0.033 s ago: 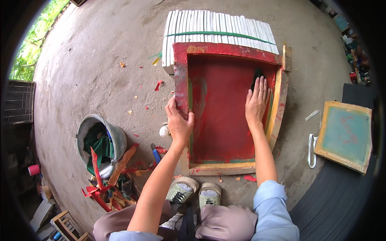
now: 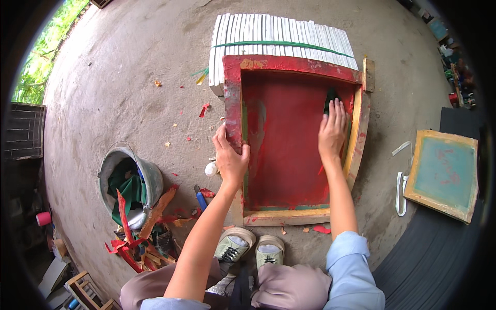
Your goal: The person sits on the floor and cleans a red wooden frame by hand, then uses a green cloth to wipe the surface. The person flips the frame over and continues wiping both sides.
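A wooden screen-printing frame (image 2: pixel 233 98) lies in front of me, its inner sheet (image 2: pixel 289 129) stained dark red. My left hand (image 2: pixel 230 159) grips the frame's left rail, with the thumb on the inner side and the fingers around the outer edge. Near the right rail, my right hand (image 2: pixel 334 132) presses on the red sheet, its fingers close together. Under and beyond those fingertips shows a small dark green cloth (image 2: pixel 331 95); the rest of it is hidden by the hand.
Beyond the frame sits a row of thin white slabs (image 2: pixel 281 32) bound by a green strap. At left stand a bucket (image 2: pixel 155 173) with green cloth inside, red peeled scraps (image 2: pixel 124 250) and a blue-handled cutter (image 2: pixel 200 198). A smaller framed screen (image 2: pixel 444 173) lies at right beside a white strap (image 2: pixel 399 194).
My right hand has shifted slightly to the right, nearer the frame's right rail. The left hand and the frame have stayed in place.
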Available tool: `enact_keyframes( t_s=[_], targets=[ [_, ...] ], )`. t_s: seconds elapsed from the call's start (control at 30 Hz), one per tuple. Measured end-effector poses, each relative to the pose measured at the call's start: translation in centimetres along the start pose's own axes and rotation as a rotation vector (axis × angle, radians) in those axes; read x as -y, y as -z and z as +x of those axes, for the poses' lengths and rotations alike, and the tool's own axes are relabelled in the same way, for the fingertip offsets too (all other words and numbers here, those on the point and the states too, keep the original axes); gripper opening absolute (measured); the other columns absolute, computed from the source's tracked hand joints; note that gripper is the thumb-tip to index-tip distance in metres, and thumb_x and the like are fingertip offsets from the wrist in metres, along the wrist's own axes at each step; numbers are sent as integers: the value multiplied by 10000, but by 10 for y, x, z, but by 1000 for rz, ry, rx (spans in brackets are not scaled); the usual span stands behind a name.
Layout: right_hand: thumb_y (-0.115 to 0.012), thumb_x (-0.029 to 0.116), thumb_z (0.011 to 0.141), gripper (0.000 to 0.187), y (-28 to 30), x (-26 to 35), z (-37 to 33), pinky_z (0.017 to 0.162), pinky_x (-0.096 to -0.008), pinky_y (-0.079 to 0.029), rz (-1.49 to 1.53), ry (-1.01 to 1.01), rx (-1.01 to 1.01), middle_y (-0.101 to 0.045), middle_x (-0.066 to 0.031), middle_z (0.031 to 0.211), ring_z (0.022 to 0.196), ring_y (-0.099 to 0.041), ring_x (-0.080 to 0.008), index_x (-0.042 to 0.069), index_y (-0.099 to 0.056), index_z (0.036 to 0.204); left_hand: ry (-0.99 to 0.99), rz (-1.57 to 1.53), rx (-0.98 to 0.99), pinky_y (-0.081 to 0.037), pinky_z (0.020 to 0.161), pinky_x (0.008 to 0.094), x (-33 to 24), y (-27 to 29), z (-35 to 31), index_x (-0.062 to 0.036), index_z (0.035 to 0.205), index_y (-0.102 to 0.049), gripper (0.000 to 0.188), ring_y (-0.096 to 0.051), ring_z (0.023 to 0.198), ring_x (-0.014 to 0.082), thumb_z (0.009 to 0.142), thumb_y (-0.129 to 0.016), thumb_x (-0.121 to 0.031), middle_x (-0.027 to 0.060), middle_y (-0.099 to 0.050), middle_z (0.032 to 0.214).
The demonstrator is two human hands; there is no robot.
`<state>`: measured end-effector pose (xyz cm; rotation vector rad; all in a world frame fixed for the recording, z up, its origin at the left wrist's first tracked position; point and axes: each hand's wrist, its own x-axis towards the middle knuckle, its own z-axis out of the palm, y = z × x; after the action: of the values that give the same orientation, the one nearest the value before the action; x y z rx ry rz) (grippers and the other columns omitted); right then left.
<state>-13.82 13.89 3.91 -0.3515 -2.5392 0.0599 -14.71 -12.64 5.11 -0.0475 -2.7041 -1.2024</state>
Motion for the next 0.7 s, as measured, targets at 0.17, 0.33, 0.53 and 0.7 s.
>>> enact_keyframes(
  t_s=[0.17,0.33,0.53,0.7],
  targets=[
    [-599,180,914,144,21,-4,26,765,-345,-459,427,-279,-51,-634,-63,887,832,-569,-205,38,-622,919,-15,16,-21,-482,905,457,3,-2,5,-34,1356,-319,718,-498,1147,398,726,-656,-100,192,-425,1277],
    [-561,231,950,240,37,8,23,757,-340,-474,789,-692,313,-624,-106,966,840,-594,-223,42,-632,1079,-34,-1,-29,-491,885,458,3,-3,4,-34,1356,-319,723,-511,1128,399,722,-658,-102,198,-434,1264],
    [-468,155,966,471,31,31,-8,1098,-443,-313,277,-18,108,-333,-172,1459,1331,-355,-338,-15,-366,1394,-29,11,-49,-469,871,457,2,0,4,-16,1359,-324,701,-534,1063,412,739,-642,-95,213,-446,1200],
    [-481,291,952,600,3,64,-27,1155,-456,-211,195,26,206,-264,-166,1516,1421,-210,-303,-38,-306,1423,-36,27,-45,-493,839,460,0,-4,5,-38,1349,-335,705,-545,1055,404,724,-655,-99,197,-454,1200]
  ],
)
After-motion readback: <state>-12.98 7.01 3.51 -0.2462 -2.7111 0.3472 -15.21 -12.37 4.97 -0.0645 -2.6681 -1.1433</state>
